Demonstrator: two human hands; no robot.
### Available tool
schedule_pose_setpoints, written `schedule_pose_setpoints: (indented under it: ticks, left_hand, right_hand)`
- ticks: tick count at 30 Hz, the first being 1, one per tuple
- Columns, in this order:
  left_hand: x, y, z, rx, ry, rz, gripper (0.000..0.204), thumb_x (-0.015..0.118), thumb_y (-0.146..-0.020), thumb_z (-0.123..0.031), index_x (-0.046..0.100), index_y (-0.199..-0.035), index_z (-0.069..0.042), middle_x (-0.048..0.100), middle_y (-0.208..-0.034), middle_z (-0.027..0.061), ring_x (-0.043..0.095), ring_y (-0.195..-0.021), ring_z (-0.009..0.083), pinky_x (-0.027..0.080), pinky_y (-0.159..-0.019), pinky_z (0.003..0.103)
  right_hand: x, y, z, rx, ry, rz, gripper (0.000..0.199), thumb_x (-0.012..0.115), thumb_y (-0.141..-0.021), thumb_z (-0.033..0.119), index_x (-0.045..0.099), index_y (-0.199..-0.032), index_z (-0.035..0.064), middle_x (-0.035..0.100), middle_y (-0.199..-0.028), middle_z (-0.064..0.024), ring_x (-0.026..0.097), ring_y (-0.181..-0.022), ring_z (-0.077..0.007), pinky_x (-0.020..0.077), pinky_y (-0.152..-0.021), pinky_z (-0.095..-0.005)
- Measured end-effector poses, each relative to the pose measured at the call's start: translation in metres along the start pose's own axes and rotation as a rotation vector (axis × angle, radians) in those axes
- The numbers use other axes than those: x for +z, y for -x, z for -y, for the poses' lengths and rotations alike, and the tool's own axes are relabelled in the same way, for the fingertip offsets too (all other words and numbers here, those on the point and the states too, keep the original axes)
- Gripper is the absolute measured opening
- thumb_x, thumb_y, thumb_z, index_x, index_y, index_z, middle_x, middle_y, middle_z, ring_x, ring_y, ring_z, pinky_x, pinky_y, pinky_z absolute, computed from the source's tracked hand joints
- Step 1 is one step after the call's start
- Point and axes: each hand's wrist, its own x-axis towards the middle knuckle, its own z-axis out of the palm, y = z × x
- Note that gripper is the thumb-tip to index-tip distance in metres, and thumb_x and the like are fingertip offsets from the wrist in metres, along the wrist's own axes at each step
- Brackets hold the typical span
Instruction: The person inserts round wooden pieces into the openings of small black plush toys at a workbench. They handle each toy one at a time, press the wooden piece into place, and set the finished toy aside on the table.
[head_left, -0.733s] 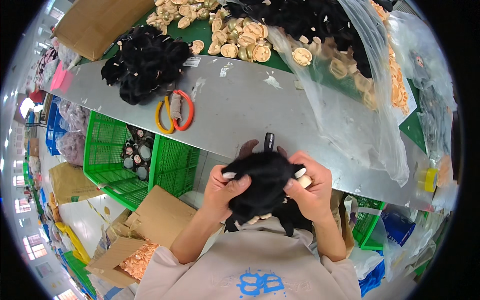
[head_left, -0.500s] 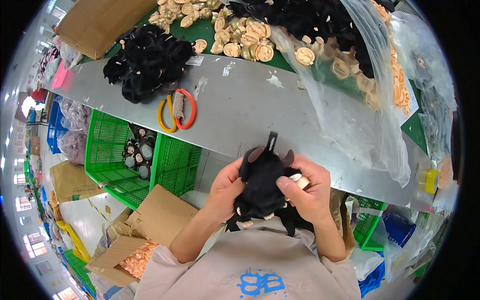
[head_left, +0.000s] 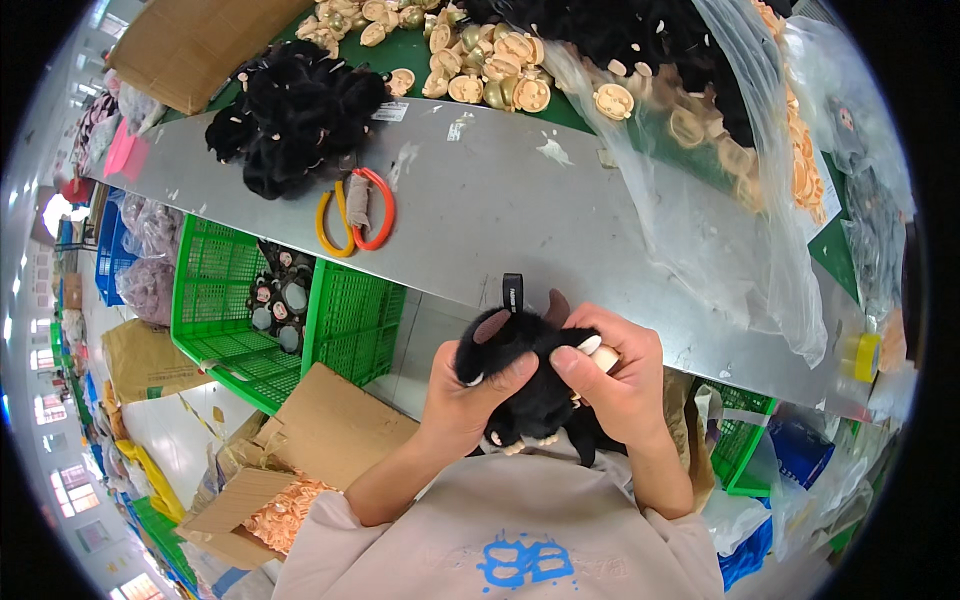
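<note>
Close to my chest I hold a small black plush toy with brown ears and a black strap loop standing up from its top. My left hand is closed on one side of it, the thumb pressed into the fur. On its other side my right hand grips the plush, thumb on the body. A cream plastic piece shows between the right fingers; most of it is hidden. More black plush hangs below, against my shirt.
A grey metal table carries a black plush pile, a tool with yellow and orange loop handles, cream face shells and a clear plastic bag. Left below stand a green crate and a carton of peach pieces.
The plush has turned in my hands, its strap loop now more upright and further left. My left thumb has moved inward across its body. The view has shifted slightly.
</note>
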Motion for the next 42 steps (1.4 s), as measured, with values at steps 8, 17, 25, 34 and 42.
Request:
schedule_pose_setpoints:
  ticks: [8, 17, 25, 34, 42]
  left_hand:
    - [0.002, -0.001, 0.003, 0.033, 0.141, 0.049, 0.035, 0.078, -0.088, -0.011, 0.062, -0.116, 0.003, 0.069, -0.106, 0.0078, 0.066, -0.095, 0.0137, 0.055, -0.083, 0.028]
    - [-0.002, -0.001, -0.001, 0.078, -0.217, -0.047, 0.046, 0.073, -0.086, -0.001, 0.053, -0.127, 0.007, 0.06, -0.127, 0.02, 0.067, -0.108, 0.0289, 0.06, -0.087, 0.04]
    - [0.011, 0.005, 0.0, 0.057, -0.103, -0.009, 0.045, 0.072, -0.091, -0.012, 0.051, -0.129, 0.002, 0.062, -0.124, 0.0149, 0.064, -0.11, 0.0237, 0.055, -0.093, 0.037]
    - [0.022, 0.007, 0.002, 0.054, -0.055, -0.07, 0.05, 0.072, -0.09, -0.013, 0.049, -0.133, 0.0, 0.059, -0.13, 0.0147, 0.061, -0.116, 0.0238, 0.053, -0.098, 0.038]
    - [0.018, 0.006, 0.003, 0.092, -0.07, -0.106, 0.049, 0.071, -0.091, -0.014, 0.048, -0.132, 0.001, 0.059, -0.129, 0.0153, 0.062, -0.116, 0.0249, 0.053, -0.098, 0.039]
  right_hand:
    - [-0.003, 0.001, -0.005, -0.079, 0.057, -0.018, 0.018, 0.073, -0.09, 0.011, 0.06, -0.083, 0.0008, 0.05, -0.075, 0.0006, 0.046, -0.064, -0.006, 0.0336, -0.056, -0.0234]
    - [0.001, 0.012, -0.008, -0.485, -0.067, -0.173, 0.027, 0.055, -0.099, 0.008, 0.054, -0.123, -0.006, 0.069, -0.096, -0.0154, 0.066, -0.08, -0.0163, 0.0558, -0.075, -0.0292]
    - [0.013, 0.021, -0.009, -0.181, -0.18, -0.123, 0.021, 0.062, -0.098, 0.01, 0.061, -0.115, -0.0024, 0.072, -0.085, -0.0105, 0.068, -0.072, -0.0121, 0.0565, -0.065, -0.0245]
    - [0.014, 0.023, -0.015, -0.315, -0.175, -0.304, 0.023, 0.068, -0.091, 0.004, 0.051, -0.106, -0.0003, 0.058, -0.079, -0.0005, 0.048, -0.061, -0.0026, 0.0372, -0.055, -0.0185]
    - [0.005, 0.022, -0.012, -0.481, 0.126, -0.262, 0.032, 0.063, -0.098, 0.023, 0.067, -0.113, -0.0052, 0.062, -0.087, -0.0063, 0.058, -0.071, -0.0098, 0.0463, -0.064, -0.0243]
